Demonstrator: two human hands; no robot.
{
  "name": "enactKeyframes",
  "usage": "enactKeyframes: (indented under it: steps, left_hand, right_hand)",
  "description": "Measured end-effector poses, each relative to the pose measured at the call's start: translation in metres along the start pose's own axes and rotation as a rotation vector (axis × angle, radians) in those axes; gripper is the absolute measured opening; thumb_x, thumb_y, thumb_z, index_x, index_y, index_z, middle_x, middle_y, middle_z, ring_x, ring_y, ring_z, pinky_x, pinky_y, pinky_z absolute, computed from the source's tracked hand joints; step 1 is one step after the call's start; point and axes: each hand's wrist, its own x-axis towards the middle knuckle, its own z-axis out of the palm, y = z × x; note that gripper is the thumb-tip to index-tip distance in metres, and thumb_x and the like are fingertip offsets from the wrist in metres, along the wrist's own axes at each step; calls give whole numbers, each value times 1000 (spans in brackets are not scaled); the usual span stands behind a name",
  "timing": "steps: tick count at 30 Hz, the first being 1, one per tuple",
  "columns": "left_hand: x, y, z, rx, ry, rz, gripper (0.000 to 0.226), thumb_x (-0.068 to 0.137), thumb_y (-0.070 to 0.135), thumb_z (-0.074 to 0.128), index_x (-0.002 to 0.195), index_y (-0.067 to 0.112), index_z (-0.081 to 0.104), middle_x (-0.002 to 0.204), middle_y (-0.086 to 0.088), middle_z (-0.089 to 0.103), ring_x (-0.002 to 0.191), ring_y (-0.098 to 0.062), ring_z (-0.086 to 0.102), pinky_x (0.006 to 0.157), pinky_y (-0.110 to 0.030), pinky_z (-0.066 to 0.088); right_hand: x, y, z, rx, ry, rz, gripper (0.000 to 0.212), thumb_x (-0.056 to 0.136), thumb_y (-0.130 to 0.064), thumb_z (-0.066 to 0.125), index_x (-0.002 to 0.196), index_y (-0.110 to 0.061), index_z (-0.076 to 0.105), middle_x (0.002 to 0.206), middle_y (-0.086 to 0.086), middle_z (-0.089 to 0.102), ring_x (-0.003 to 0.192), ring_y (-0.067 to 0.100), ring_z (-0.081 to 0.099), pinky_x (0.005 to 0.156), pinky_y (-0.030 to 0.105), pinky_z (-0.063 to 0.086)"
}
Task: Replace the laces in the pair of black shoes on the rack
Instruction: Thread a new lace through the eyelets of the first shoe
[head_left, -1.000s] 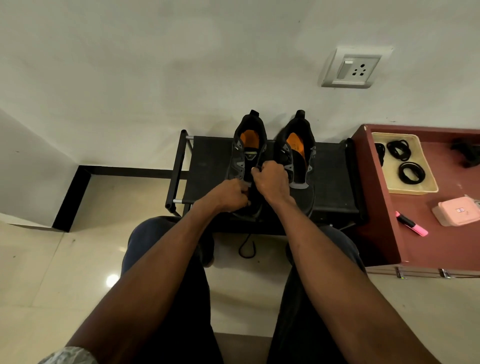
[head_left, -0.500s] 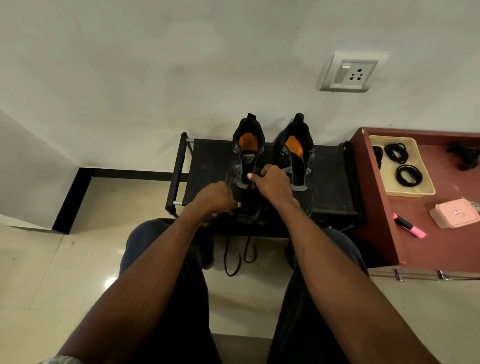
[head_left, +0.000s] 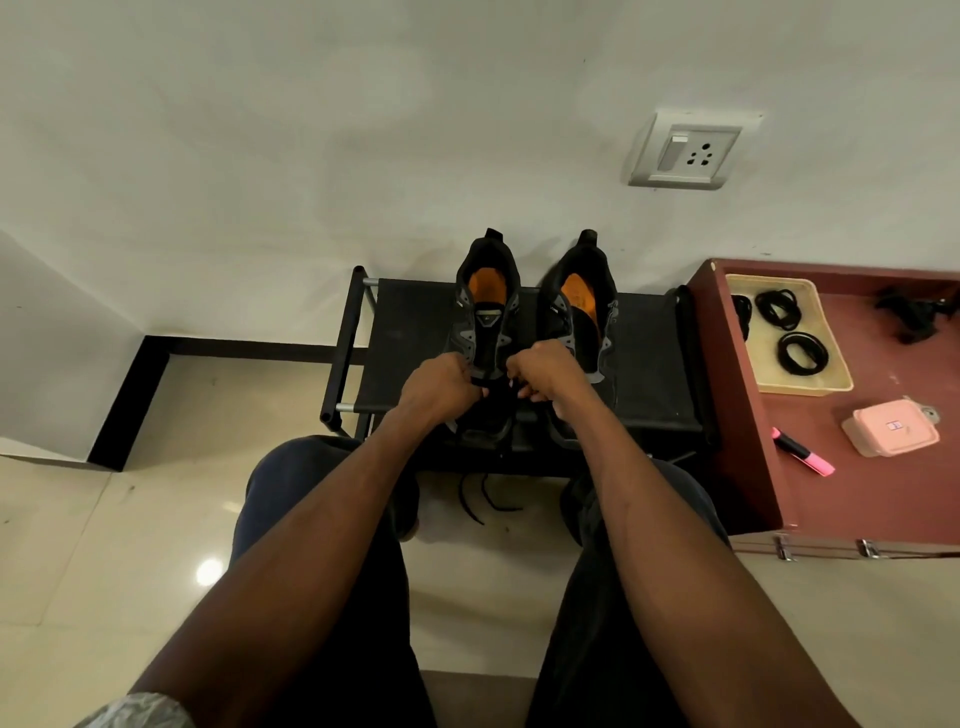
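Observation:
Two black shoes with orange insoles stand side by side on a low black rack (head_left: 405, 332), heels to the wall. My left hand (head_left: 439, 387) and my right hand (head_left: 540, 374) are over the front of the left shoe (head_left: 485, 312), one on each side of its tongue, fingers pinched on a black lace (head_left: 480, 499). The two lace ends hang down below the rack's front edge to the floor. The right shoe (head_left: 584, 306) stands untouched just beside my right hand; its toe is hidden behind my wrist.
A red-brown cabinet top (head_left: 883, 467) at the right carries a beige tray (head_left: 826, 382) with coiled black laces (head_left: 802, 353), a pink box (head_left: 891, 428), a pink marker (head_left: 802, 452) and a black object (head_left: 917, 312). My knees flank the rack's front. A wall socket (head_left: 685, 150) is above.
My hands have moved apart to either side of the left shoe's tongue. The lace ends, looped below the rack before, now hang as two separate strands.

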Motion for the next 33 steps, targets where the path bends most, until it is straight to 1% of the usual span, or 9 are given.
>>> enactKeyframes:
  steps: [4, 11, 16, 20, 23, 25, 28, 30, 33]
  left_hand:
    - [0, 1, -3, -311, 68, -68, 16, 94, 26, 64, 93, 10, 63, 84, -6, 67, 73, -16, 61, 65, -31, 50]
    - [-5, -1, -13, -663, 63, -156, 8, 96, 15, 57, 96, 10, 63, 86, -9, 66, 74, -19, 59, 63, -30, 46]
    - [-7, -7, -5, -382, -25, -110, 25, 92, 27, 70, 100, 4, 66, 86, -7, 65, 76, -16, 59, 68, -30, 49]
    - [-11, -1, 7, -26, -34, -34, 25, 92, 26, 70, 97, 2, 70, 92, -11, 71, 86, -24, 68, 82, -39, 56]
    - [-10, 2, 7, -36, -48, -82, 18, 94, 17, 64, 98, 0, 69, 93, -13, 70, 89, -27, 67, 77, -37, 53]
    - [-8, 3, 1, -168, -74, -119, 17, 94, 11, 60, 96, -4, 67, 87, -13, 67, 81, -23, 64, 69, -33, 49]
    - [-9, 3, -15, -461, -130, -165, 13, 95, 7, 58, 98, -1, 68, 87, -13, 69, 73, -18, 65, 74, -32, 54]
    - [-12, 1, -24, -579, -185, -205, 13, 96, 13, 60, 94, 3, 69, 74, -10, 66, 61, -17, 63, 68, -33, 54]
    - [-14, -5, -39, -501, -245, -214, 15, 96, 15, 62, 84, 9, 67, 60, -3, 56, 50, -12, 51, 52, -27, 45]
  right_hand:
    - [-27, -5, -20, 8, -120, 25, 4, 88, -11, 59, 85, -10, 61, 66, 3, 58, 49, 12, 43, 48, 25, 35]
    - [-51, 8, -55, 263, -317, -101, 20, 100, -11, 54, 120, -6, 57, 73, 13, 68, 38, 9, 33, 38, 20, 26]
    - [-48, 12, -45, -251, -249, 50, 16, 100, -14, 53, 110, -10, 65, 85, 10, 76, 37, 10, 40, 39, 22, 32]
    - [-40, 16, -22, -462, 30, -40, 18, 96, -18, 56, 96, -15, 73, 79, 6, 71, 58, 21, 66, 57, 30, 55]
    - [-39, 11, -8, -334, 197, -314, 20, 97, -11, 56, 100, -16, 75, 99, 2, 71, 85, 17, 65, 74, 32, 51]
    - [-40, 6, 0, -241, 148, -412, 26, 96, -3, 55, 112, -14, 73, 115, 4, 69, 103, 17, 63, 80, 25, 44]
    - [-39, 1, 7, -230, 12, -518, 43, 94, 6, 51, 129, -14, 65, 133, 4, 62, 126, 17, 54, 95, 23, 41]
    - [-38, -2, 13, -232, -96, -542, 44, 92, 3, 52, 128, -19, 65, 129, 0, 65, 123, 14, 56, 102, 30, 45]
    - [-35, -2, 18, -276, -166, -540, 29, 96, -12, 60, 121, -20, 70, 117, -2, 70, 112, 14, 62, 101, 36, 49]
